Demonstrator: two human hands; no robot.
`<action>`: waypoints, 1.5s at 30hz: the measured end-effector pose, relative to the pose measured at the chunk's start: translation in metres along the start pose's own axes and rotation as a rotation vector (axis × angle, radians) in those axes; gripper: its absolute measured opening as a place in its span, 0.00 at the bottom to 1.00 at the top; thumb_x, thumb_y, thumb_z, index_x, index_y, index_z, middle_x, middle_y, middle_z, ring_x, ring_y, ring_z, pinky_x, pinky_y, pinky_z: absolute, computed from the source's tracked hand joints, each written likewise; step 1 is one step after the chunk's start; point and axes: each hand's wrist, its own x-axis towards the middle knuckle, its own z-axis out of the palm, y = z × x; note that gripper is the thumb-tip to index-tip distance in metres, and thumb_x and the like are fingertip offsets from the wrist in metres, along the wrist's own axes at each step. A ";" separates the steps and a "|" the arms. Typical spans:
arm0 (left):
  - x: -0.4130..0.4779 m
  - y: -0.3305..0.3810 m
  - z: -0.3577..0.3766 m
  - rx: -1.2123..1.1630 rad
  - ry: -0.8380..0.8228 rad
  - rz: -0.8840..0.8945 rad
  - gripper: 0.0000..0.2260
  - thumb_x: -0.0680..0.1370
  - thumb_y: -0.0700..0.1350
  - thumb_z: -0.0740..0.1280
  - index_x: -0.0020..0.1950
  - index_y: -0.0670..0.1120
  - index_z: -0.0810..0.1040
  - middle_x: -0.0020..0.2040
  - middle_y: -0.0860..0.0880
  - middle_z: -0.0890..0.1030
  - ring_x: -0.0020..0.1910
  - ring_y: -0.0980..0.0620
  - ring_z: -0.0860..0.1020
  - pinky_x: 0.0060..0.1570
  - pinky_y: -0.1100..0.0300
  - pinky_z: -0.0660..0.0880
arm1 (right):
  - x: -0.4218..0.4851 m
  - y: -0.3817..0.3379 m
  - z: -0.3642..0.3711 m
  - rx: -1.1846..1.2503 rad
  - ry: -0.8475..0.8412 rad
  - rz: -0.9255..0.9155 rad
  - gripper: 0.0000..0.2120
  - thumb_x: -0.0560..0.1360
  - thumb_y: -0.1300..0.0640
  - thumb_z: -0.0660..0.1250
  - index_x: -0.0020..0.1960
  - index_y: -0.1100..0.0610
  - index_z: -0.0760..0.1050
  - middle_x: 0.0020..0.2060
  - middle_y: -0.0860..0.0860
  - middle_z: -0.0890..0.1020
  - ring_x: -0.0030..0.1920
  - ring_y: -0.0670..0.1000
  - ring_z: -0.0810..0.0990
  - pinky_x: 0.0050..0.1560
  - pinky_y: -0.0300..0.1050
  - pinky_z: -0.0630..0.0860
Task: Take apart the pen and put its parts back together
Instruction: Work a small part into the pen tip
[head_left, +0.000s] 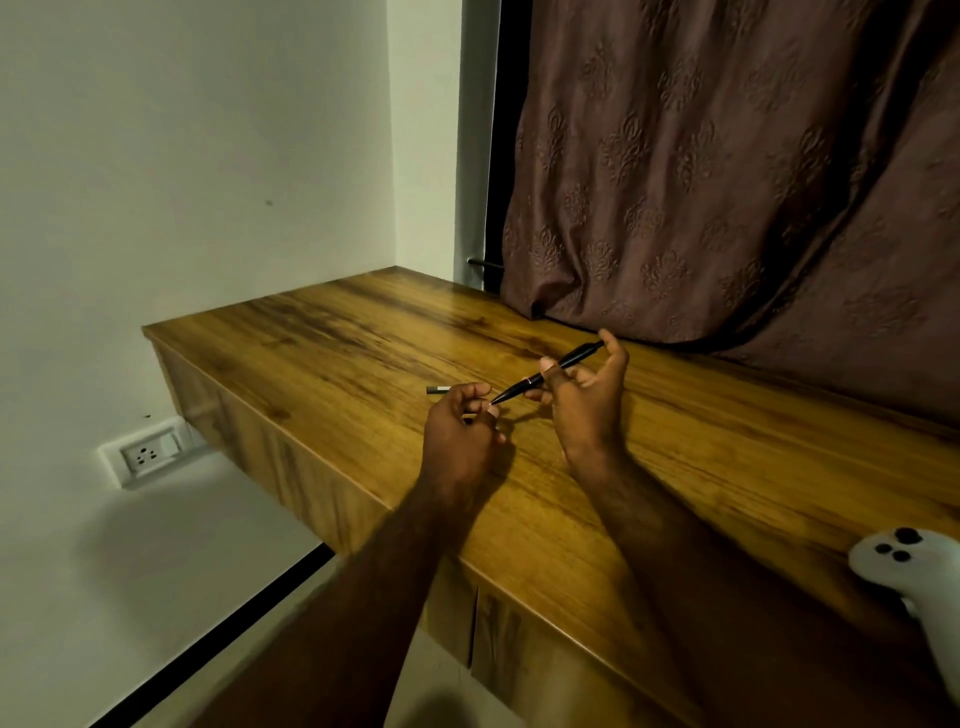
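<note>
A slim black pen (545, 375) is held slanted above the wooden desk top (363, 343), its tip pointing down-left and its clicker end up-right. My right hand (587, 405) grips the pen's barrel between thumb and fingers. My left hand (460, 423) is curled, its fingertips right at the pen's tip. A small dark pen part (439, 389) sticks out just left of my left hand; whether my fingers hold it or it lies on the desk I cannot tell.
A brown patterned curtain (727, 182) hangs along the desk's far right side. A white controller (904, 566) lies at the desk's near right edge. A wall socket (148, 454) sits on the white wall below left.
</note>
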 end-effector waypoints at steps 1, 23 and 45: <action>0.001 -0.001 -0.001 -0.009 -0.001 -0.005 0.09 0.78 0.32 0.63 0.52 0.45 0.75 0.42 0.49 0.76 0.31 0.55 0.75 0.27 0.65 0.73 | 0.000 0.001 0.000 -0.005 -0.004 0.005 0.35 0.75 0.68 0.67 0.74 0.50 0.54 0.51 0.62 0.80 0.37 0.51 0.82 0.34 0.41 0.80; 0.008 -0.008 0.001 0.056 0.026 -0.016 0.06 0.77 0.35 0.66 0.52 0.42 0.79 0.39 0.45 0.79 0.27 0.58 0.76 0.26 0.65 0.72 | 0.009 0.000 -0.003 0.031 0.050 -0.056 0.30 0.77 0.69 0.63 0.73 0.53 0.54 0.44 0.56 0.81 0.42 0.49 0.83 0.40 0.47 0.83; 0.005 -0.003 0.001 0.006 0.042 -0.037 0.08 0.77 0.33 0.64 0.54 0.39 0.78 0.43 0.44 0.79 0.32 0.56 0.76 0.25 0.70 0.71 | 0.006 0.000 -0.001 0.030 0.037 -0.053 0.32 0.77 0.68 0.63 0.74 0.52 0.52 0.45 0.57 0.81 0.42 0.50 0.83 0.37 0.43 0.82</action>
